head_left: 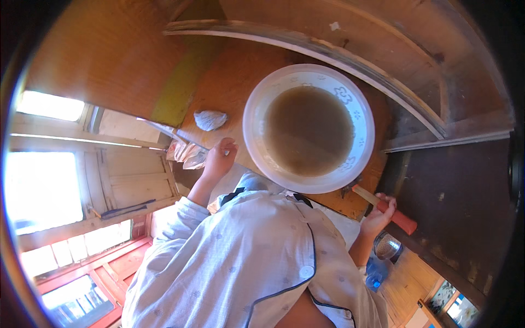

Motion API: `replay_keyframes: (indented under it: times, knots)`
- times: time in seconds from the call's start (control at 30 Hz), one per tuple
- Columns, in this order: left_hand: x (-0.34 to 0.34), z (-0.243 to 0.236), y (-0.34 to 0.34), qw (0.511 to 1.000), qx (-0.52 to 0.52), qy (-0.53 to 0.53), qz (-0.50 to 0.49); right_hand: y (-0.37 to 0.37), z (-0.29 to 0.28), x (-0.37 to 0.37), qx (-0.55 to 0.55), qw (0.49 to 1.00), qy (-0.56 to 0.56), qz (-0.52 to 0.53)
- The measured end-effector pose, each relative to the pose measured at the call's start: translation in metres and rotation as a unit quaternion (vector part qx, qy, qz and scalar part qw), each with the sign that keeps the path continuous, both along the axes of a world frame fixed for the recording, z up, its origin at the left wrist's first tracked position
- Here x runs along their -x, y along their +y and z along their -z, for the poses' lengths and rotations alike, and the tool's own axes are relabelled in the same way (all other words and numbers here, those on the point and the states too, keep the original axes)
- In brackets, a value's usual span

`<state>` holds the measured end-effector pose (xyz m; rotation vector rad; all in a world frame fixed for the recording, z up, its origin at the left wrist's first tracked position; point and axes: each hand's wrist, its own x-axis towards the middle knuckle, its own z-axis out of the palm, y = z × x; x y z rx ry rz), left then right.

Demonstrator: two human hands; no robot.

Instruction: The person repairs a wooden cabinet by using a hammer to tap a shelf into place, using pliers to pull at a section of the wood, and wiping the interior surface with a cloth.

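A white plastic basin [254, 127] with a flower pattern holds murky brown liquid on the wooden surface [219, 93]. My right hand [381, 215] grips a hammer [400, 218] by its red handle, its metal head down by the basin's lower right rim. My left hand [217, 158], left of the basin, has curled fingers around something small and pale that I cannot make out. A crumpled pale grey cloth or bundle [210, 119] lies just beyond it.
Wooden panels with pale edging [383, 49] curve behind the basin. A dark surface [448, 197] runs along the right, with a perforated metal object [387, 246] and blue plastic bottle [376, 273] below. Crumpled plastic [186, 154] is at the left, near bright windows and red woodwork.
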<state>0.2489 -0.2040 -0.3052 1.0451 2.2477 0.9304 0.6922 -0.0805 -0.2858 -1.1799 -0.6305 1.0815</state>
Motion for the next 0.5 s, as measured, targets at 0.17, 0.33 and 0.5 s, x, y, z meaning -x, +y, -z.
replay_keyframes:
  times: [0.17,0.33,0.5]
  knots:
    - [0.043,0.018,-0.017,0.998,-0.025,0.044,-0.041,-0.041,-0.001,-0.012,0.198,0.973,-0.121,0.015]
    - [0.094,0.042,-0.012,0.998,-0.05,0.011,0.027,-0.086,0.022,-0.009,0.204,0.973,0.016,0.106]
    - [0.104,0.016,-0.018,0.987,-0.048,0.049,0.142,-0.135,0.022,0.034,0.152,0.974,0.066,0.156]
